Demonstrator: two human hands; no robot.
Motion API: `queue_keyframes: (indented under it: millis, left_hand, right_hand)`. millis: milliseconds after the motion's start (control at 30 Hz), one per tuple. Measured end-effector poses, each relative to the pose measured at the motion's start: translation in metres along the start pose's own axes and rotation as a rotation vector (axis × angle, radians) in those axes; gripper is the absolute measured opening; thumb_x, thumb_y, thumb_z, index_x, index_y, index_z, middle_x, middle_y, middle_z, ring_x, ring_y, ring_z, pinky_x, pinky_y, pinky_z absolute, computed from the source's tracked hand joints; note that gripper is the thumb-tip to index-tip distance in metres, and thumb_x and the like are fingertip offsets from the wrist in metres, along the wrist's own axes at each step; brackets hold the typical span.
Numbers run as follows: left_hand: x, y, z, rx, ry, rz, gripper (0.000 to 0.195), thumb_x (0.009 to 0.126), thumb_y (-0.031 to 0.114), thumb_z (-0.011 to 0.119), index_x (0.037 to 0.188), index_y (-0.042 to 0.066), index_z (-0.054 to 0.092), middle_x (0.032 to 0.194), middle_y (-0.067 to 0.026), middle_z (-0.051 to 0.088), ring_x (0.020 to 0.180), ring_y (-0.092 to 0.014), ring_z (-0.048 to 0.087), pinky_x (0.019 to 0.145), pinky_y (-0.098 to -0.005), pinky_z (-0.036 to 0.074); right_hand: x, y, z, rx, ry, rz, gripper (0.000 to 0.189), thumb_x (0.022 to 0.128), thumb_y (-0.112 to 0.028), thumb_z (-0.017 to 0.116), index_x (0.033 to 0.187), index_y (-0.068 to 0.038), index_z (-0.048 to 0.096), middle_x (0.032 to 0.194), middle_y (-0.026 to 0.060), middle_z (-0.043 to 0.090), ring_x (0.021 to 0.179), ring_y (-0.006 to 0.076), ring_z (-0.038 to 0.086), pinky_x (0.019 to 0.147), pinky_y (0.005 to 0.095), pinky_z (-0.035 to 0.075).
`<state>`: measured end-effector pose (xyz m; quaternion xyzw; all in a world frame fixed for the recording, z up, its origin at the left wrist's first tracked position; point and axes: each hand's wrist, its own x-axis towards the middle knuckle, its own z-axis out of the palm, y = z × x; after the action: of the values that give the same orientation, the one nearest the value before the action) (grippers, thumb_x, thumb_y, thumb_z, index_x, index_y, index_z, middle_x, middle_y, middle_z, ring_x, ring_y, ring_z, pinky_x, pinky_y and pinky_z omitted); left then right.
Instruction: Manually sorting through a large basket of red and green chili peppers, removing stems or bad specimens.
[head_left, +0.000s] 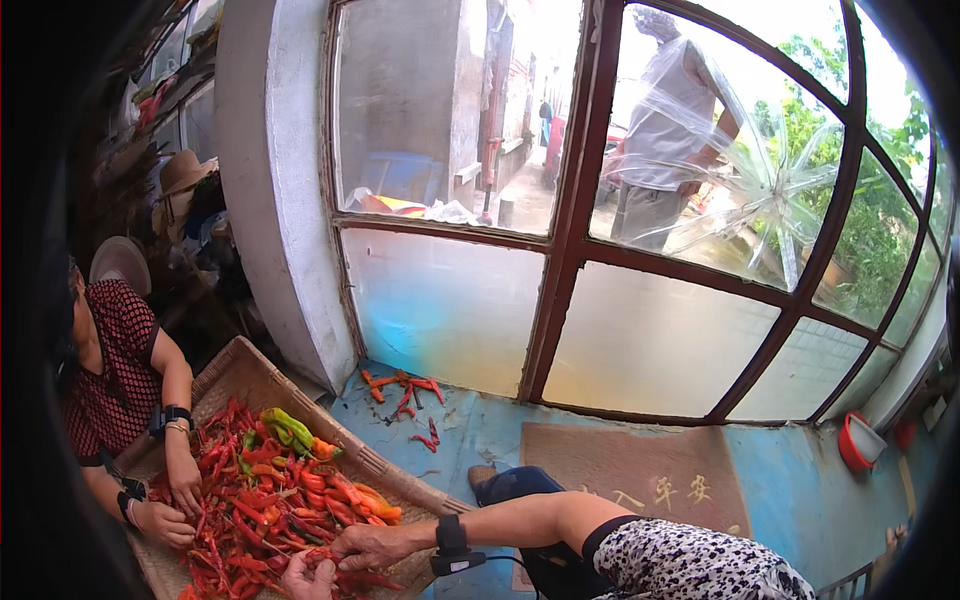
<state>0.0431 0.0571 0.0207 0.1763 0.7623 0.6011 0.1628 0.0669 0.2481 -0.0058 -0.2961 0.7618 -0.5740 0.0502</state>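
Note:
My right hand (369, 547), with a black strap and device at the wrist, reaches over a large woven basket (390, 477) of chili peppers. At the bottom edge, my left hand (309, 576) meets it, cut off by the frame. Between them the fingers of both hands pinch a red chili pepper (321, 556), mostly hidden by them. Around them lies a heap of red chili peppers (247, 517), many wrinkled. Green peppers (289, 429) and orange peppers (379, 506) rest on its far side.
Across the basket, another person (112, 367) has both hands in the peppers. Loose peppers (405, 390) lie on the blue floor (472, 420) by the framed window (570, 247). A brown doormat (637, 465) bears writing. A red basin (859, 442) stands right. Someone (667, 120) stands outside.

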Motion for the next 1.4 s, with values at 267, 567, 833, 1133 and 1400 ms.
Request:
queue_keyframes:
  millis: [267,567,833,1133,1400]
  left_hand:
    - [0.003,-0.029,0.0,0.246,0.016,0.06,0.021,0.085,0.017,0.066,0.1,0.005,0.058,0.084,-0.0009,0.056,0.076,-0.01,0.051,0.068,-0.0255,0.044]
    - [0.011,0.018,-0.022,0.001,-0.083,-0.051,0.017,0.086,0.015,0.061,0.081,0.002,0.051,0.062,0.0022,0.05,0.057,-0.006,0.049,0.053,-0.0223,0.039]
    - [0.026,-0.008,-0.066,-0.135,0.433,-0.002,0.045,0.091,0.028,0.06,0.124,-0.002,0.051,0.1,-0.008,0.063,0.078,-0.008,0.057,0.065,-0.0216,0.046]
    - [-0.02,-0.002,-0.042,0.867,-0.153,-0.168,0.036,0.07,0.033,0.07,0.084,0.004,0.054,0.066,-0.016,0.059,0.067,-0.035,0.058,0.063,-0.0434,0.044]
    - [-0.025,-0.018,-0.061,0.6,-0.15,-0.227,0.031,0.071,0.011,0.067,0.096,0.004,0.049,0.067,-0.0066,0.052,0.062,-0.022,0.055,0.059,-0.0348,0.043]
  right_hand:
    - [-0.006,0.001,0.009,-0.15,0.034,-0.064,0.024,0.088,-0.02,0.057,0.084,0.004,0.054,0.076,0.0206,0.057,0.073,0.0359,0.056,0.064,0.042,0.044]
    - [-0.019,-0.017,-0.027,-0.213,0.067,0.075,0.026,0.093,-0.024,0.055,0.1,0.001,0.061,0.086,0.0164,0.064,0.076,0.0299,0.063,0.068,0.0387,0.049]
    - [-0.01,-0.022,-0.029,-0.245,0.046,0.157,0.022,0.092,-0.02,0.057,0.1,0.0,0.061,0.085,0.012,0.064,0.078,0.0236,0.063,0.07,0.0353,0.05]
    - [-0.015,-0.026,-0.033,-0.309,0.031,0.218,0.016,0.09,-0.014,0.058,0.097,0.0,0.061,0.079,0.0148,0.063,0.073,0.0279,0.062,0.066,0.0372,0.049]
    - [-0.008,-0.02,-0.024,-0.319,0.028,0.102,0.015,0.086,-0.012,0.06,0.096,0.0,0.062,0.081,0.0158,0.064,0.075,0.0324,0.062,0.066,0.0406,0.049]
